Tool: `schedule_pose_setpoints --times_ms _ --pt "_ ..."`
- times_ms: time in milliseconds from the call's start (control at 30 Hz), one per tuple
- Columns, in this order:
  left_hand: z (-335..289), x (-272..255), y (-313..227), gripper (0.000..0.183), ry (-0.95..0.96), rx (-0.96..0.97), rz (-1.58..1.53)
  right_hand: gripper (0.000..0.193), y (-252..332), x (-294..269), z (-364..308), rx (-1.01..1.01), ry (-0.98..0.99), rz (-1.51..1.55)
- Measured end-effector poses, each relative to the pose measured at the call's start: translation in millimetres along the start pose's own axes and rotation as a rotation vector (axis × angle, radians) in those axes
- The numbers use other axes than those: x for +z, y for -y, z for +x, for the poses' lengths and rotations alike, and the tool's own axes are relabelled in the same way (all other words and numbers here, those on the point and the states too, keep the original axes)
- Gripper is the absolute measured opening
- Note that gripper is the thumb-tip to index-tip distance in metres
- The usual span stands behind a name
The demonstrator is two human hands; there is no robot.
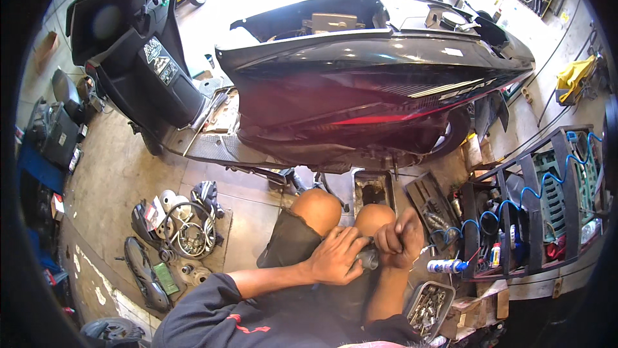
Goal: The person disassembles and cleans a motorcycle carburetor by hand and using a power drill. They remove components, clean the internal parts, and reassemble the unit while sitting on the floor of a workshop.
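Note:
Over my lap, my left hand (338,256) is wrapped round a small dark grey, roughly cylindrical part (369,258). Its open-looking round end faces right, and the rest is hidden under my fingers. My right hand (400,240) is raised just beside it with the fingers curled closed. Whatever those fingers may pinch is too small to make out. In front of my knees stands a black and red scooter (335,91) with its seat area uncovered.
Loose parts and a coiled cable (191,229) lie on the floor at left. A drain pan (373,192) sits under the scooter, with a black tool case (432,206) beside it. At right are a dark rack (506,222), a spray can (448,265) and a metal tray (412,310) of small parts.

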State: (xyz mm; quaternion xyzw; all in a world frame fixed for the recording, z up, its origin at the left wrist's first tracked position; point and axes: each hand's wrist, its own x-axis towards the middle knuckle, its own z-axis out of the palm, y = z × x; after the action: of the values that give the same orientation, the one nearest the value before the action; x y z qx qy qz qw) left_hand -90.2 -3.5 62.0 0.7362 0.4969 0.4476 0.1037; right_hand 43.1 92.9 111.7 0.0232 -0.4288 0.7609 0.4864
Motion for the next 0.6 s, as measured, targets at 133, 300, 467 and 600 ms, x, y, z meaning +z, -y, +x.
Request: schedule_pose_setpoints --times_ms 133,300,467,600 --pt "2.5 6.8 -4.9 0.051 -0.047 -0.100 0.027 0.019 -14.5 34.2 -1.0 -0.200 -0.635 -0.288" --pt "5.0 4.7 -13.6 0.049 0.007 -0.132 0.069 0.020 -16.8 48.0 -10.2 -0.348 -0.737 -0.463" --pt "2.4 1.4 -3.5 0.049 -0.025 -0.114 -0.028 0.026 -7.5 -3.4 -18.4 -0.104 -0.140 -0.166" --pt "3.8 0.7 -2.1 0.050 0.016 -0.128 -0.067 0.035 -7.1 -20.5 -9.1 0.017 0.223 0.079"
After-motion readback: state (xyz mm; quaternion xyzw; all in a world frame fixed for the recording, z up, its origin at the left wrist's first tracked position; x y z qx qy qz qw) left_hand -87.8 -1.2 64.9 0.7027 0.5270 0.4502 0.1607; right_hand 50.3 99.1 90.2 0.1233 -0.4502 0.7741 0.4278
